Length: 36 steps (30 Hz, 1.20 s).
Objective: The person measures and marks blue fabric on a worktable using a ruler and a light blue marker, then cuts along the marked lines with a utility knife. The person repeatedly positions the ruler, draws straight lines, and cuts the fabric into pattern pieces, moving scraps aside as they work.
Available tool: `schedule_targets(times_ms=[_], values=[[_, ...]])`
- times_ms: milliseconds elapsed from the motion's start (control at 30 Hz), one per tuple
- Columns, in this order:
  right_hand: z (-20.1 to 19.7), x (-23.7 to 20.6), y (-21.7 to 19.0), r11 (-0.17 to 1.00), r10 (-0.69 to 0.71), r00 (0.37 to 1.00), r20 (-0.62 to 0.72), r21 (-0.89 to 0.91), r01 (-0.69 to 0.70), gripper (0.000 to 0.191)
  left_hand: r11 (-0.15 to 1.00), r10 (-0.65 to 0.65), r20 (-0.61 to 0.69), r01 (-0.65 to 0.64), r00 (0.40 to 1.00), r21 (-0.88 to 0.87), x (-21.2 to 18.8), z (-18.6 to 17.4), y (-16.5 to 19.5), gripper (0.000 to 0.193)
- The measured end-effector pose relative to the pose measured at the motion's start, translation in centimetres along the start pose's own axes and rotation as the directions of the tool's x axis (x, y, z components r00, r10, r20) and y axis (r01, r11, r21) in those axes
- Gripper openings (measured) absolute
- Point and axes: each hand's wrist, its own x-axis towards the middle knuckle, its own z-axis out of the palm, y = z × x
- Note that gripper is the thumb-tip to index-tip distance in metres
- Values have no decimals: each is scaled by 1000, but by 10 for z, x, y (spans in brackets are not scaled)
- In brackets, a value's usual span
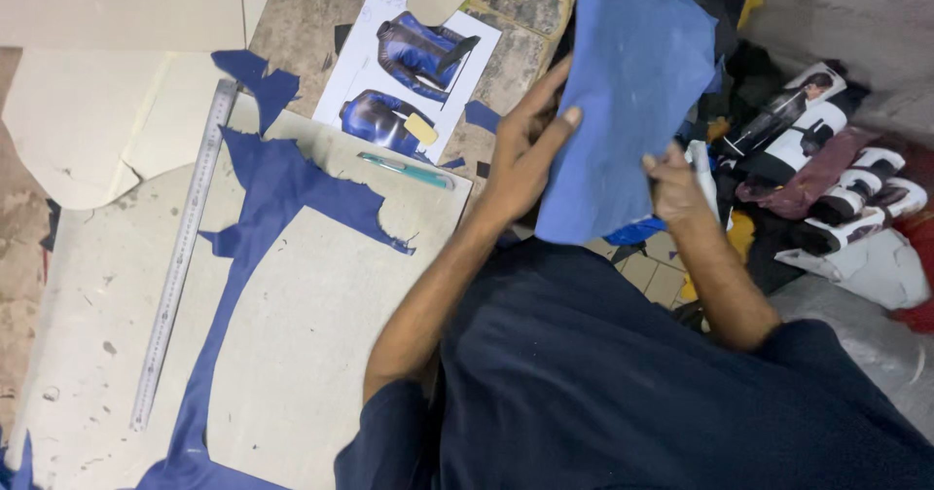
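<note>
Both hands grip the blue leather piece: left hand pinching its left edge, right hand its lower edge (thumbs on top); keeping it taut likely eases inspection.

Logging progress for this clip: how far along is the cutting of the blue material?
Done: a large curved piece is already gone from the blue sheet on the cutting board, leaving a thin offcut outline beside the metal ruler. In hand: the left hand and right hand hold up a blue cut piece. Left: cannot tell how many pieces remain.
</note>
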Motion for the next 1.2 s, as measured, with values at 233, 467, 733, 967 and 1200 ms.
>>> schedule_targets(times_ms=[233, 467, 733, 967, 1200], values=[[-32, 29, -53, 951, -291, 928, -231, -175, 255, 59, 722, -11, -110, 84, 994, 687, 118, 2, -95, 73], [-38, 52, 24, 828, 33, 805, -593, -435, -354, 65, 642, 38, -13, -15, 999, 766, -1, -6, -47, 57], [53, 1, 100, 689, -376, 922, -95, -694, 210, 34, 804, -87, -591, 406, 802, 434, -195, -73, 1, 34], [214, 50, 59, -6, -222, 598, 770, -615, 789, 18, 874, 119, -950, 424, 287, 238, -305, -65, -13, 26], [345, 90, 108, -78, -26, 528, 849, -529, 845, 36, 833, 182, -901, 425, 393, 354, -342, -47, 7, 25]])
